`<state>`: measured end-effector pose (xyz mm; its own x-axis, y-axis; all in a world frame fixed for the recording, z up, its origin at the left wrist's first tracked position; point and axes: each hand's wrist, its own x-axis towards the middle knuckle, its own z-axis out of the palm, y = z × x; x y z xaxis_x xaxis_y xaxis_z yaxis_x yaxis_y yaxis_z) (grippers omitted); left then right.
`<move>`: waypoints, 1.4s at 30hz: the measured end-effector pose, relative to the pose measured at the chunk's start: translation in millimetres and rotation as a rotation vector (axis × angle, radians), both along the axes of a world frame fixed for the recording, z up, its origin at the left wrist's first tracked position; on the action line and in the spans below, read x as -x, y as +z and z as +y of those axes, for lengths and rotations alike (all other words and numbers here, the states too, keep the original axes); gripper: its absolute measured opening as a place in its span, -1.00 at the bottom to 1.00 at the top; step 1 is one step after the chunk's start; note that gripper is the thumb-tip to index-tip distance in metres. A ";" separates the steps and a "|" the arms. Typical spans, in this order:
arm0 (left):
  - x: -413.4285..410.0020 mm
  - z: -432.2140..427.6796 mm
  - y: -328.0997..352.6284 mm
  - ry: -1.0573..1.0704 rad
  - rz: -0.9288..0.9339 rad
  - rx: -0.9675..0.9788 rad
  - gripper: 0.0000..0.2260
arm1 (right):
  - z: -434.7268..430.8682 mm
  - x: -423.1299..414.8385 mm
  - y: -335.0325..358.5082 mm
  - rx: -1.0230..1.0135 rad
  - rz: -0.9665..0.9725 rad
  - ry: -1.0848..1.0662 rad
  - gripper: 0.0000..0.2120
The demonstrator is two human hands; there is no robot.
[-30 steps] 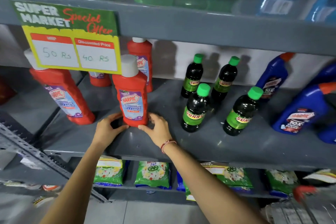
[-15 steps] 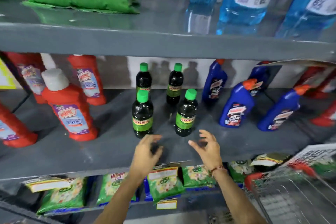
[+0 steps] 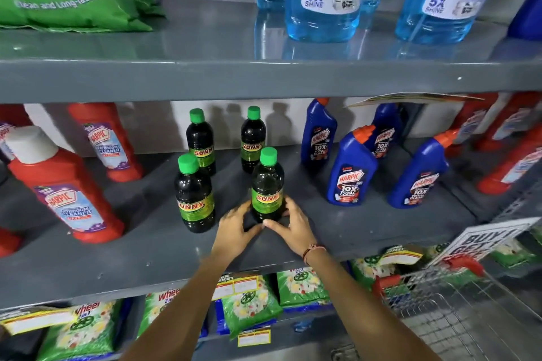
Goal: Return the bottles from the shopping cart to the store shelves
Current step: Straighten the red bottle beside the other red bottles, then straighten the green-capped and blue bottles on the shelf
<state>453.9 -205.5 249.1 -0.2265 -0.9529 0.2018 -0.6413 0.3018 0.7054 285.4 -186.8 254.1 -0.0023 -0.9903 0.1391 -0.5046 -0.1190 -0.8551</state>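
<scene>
Both hands cup the base of one dark Sunny bottle point(image 3: 267, 184) standing on the middle shelf point(image 3: 152, 246): the left hand point(image 3: 234, 228) curls half-closed against its lower left side, the right hand point(image 3: 289, 226) does the same on its lower right, fingers touching the bottle near its foot rather than wrapped round the body. The grip sits low on a tall, narrow bottle, so a sideways nudge could tip it, and the likeliest casualty is the second Sunny bottle point(image 3: 194, 196) just left of the left hand, with two more standing behind. To the right of the right hand, a little apart, stand the blue Harpic bottles point(image 3: 350, 173), which a wide withdrawal of the wrist might clip. All four Sunny bottles look full of dark liquid and carry green caps, so a fall would probably not spill. The wire shopping cart point(image 3: 457, 302) lies below and right of the right forearm; whether any bottles remain in it cannot be told
</scene>
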 end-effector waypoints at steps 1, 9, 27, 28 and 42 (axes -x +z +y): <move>0.1 -0.7 -1.0 0.006 0.010 -0.001 -0.44 | -0.1 0.5 -1.2 0.007 0.006 -0.004 -0.35; -0.7 -0.8 -2.4 -0.009 0.062 -0.021 -0.46 | 0.1 2.5 -6.9 0.048 -0.008 -0.025 -0.38; 160.8 8.7 21.3 -0.098 0.265 -0.157 -0.39 | 5.6 161.9 10.6 0.004 -0.114 -0.347 -0.14; 168.3 0.5 23.4 -0.121 0.274 -0.207 -0.31 | 2.7 165.1 10.8 -0.015 -0.088 -0.284 -0.12; 178.0 -4.9 2.1 -0.012 0.095 -0.064 -0.63 | -6.9 185.8 -2.6 -0.097 -0.093 -0.060 -0.46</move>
